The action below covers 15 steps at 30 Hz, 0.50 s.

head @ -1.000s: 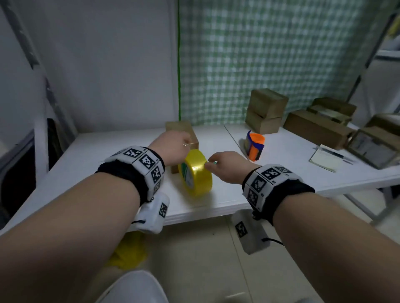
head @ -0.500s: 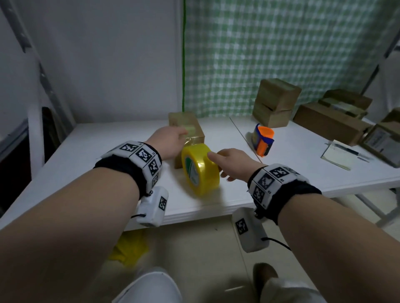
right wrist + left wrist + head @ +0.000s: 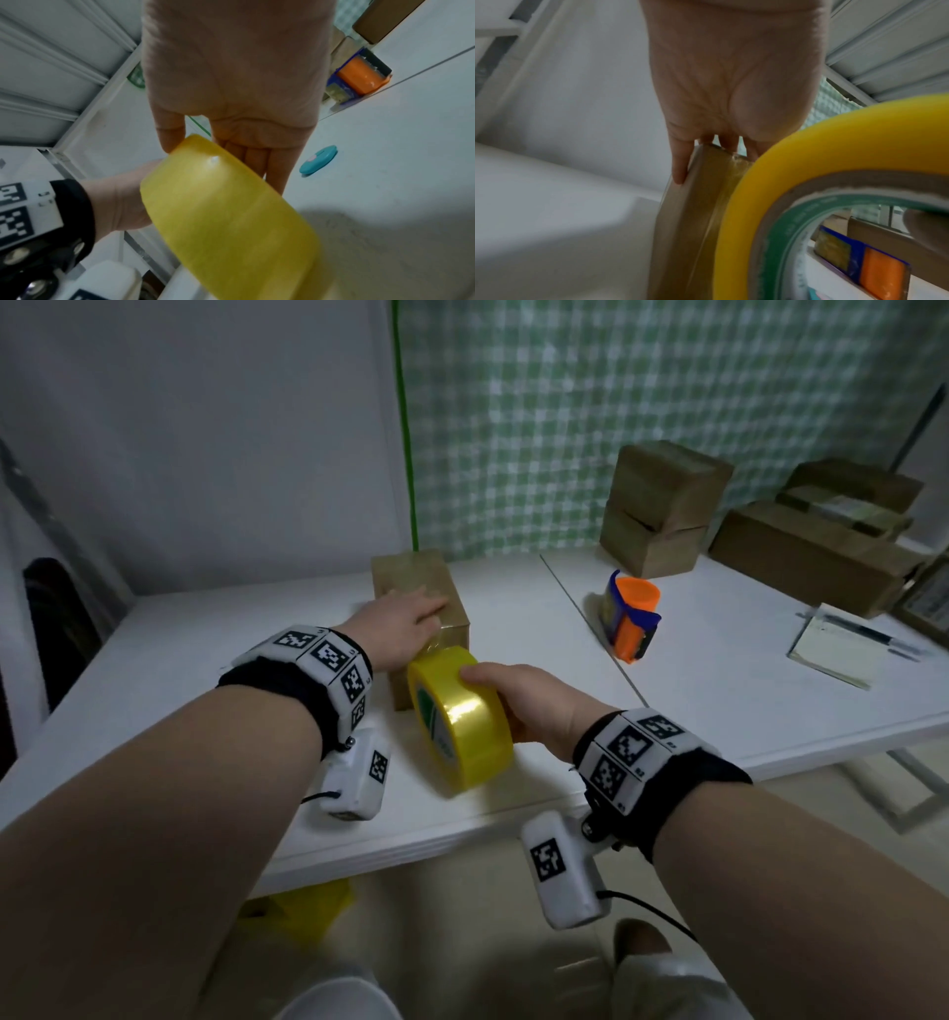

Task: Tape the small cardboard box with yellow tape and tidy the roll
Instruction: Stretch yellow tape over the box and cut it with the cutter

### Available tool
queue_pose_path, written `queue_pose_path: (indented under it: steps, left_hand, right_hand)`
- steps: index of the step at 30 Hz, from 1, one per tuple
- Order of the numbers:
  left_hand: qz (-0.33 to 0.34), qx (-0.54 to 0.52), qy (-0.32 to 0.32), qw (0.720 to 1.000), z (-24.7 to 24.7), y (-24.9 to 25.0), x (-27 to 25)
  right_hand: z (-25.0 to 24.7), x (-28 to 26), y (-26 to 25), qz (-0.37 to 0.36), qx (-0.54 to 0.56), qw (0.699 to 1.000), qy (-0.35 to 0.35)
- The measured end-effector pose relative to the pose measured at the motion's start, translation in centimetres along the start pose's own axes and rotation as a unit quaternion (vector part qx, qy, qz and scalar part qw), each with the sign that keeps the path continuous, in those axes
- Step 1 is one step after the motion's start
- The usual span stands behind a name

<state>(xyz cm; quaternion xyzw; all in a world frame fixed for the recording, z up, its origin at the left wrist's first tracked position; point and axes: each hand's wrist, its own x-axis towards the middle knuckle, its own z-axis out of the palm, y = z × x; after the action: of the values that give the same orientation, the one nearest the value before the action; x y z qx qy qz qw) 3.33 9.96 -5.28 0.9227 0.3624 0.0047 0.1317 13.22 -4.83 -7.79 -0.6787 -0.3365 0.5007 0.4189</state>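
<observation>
The small cardboard box (image 3: 452,629) stands on the white table (image 3: 179,660), with glossy tape showing on its near face (image 3: 706,213). My left hand (image 3: 421,618) lies flat on the box's top, its fingers straight. In the left wrist view the fingers (image 3: 677,162) reach over the box's upper edge. The yellow tape roll (image 3: 462,721) stands on edge against the box's near side. My right hand (image 3: 493,680) grips the roll from the right, thumb (image 3: 169,138) on the rim and the other fingers along the far side.
An orange and blue tape dispenser (image 3: 629,618) stands to the right. Stacked cardboard boxes (image 3: 662,505), a long box (image 3: 806,557) and a notepad with a pen (image 3: 842,644) lie beyond it. A teal round object (image 3: 318,159) lies on the table. The table's front edge (image 3: 436,845) is close.
My left hand has slid from the box's near edge up onto its top. My right hand has gone from touching the roll's side to gripping it, thumb over the rim.
</observation>
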Motion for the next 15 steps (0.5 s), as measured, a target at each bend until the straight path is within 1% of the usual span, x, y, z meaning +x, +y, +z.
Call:
queue_pose_path:
  steps: [4, 9, 15]
  left_hand:
    - [-0.007, 0.024, -0.002, 1.0, 0.1, -0.1, -0.1]
    - [0.009, 0.034, 0.015, 0.999, -0.5, 0.7, -1.8]
    - [0.019, 0.056, 0.007, 0.998, -0.9, 1.7, -3.5]
  right_hand:
    - [-0.1, -0.8, -0.1, 0.005, -0.012, 1.0, -0.003]
    - [0.4, -2.4, -0.3, 0.001, -0.025, 1.0, -0.002]
    - [1.0, -4.4, -0.4, 0.002, -0.016, 1.0, 0.009]
